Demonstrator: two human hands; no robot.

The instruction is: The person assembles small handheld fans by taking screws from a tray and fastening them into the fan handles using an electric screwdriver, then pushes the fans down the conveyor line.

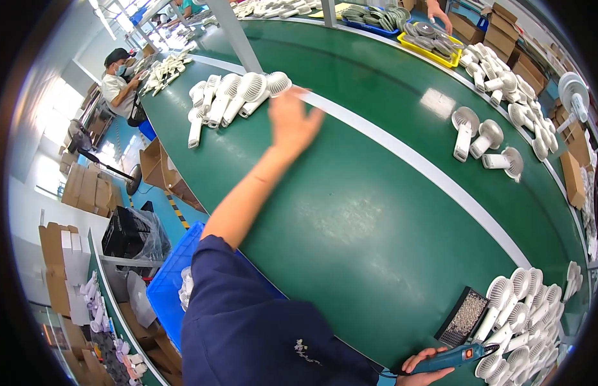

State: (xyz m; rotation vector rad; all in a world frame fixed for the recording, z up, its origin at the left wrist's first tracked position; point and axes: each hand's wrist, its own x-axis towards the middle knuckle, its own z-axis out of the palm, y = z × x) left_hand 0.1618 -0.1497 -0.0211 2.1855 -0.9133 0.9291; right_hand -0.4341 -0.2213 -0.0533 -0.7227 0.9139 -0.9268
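Observation:
My left hand (294, 123) reaches far out over the green table, slightly blurred, with the thumb spread away from the fingers. Its fingertips are at the right end of a row of white handheld fans (229, 96); whether they touch the nearest fan (278, 82) I cannot tell. Down at the lower edge, my right hand (427, 368) is wrapped round a teal electric screwdriver (448, 358) with a cord at its end. Close to it lies a black tray of small screws (463, 316). Many white handheld fans (519, 318) are heaped to the right of that tray.
A white strip (402, 147) runs along the green table (337, 219). Three fans (487, 136) lie beyond it. Grey parts fill a yellow tray (431, 45) by another person's hand (438, 14). A blue bin (177, 270) stands left of my arm; a masked person (119, 87) works at the far left.

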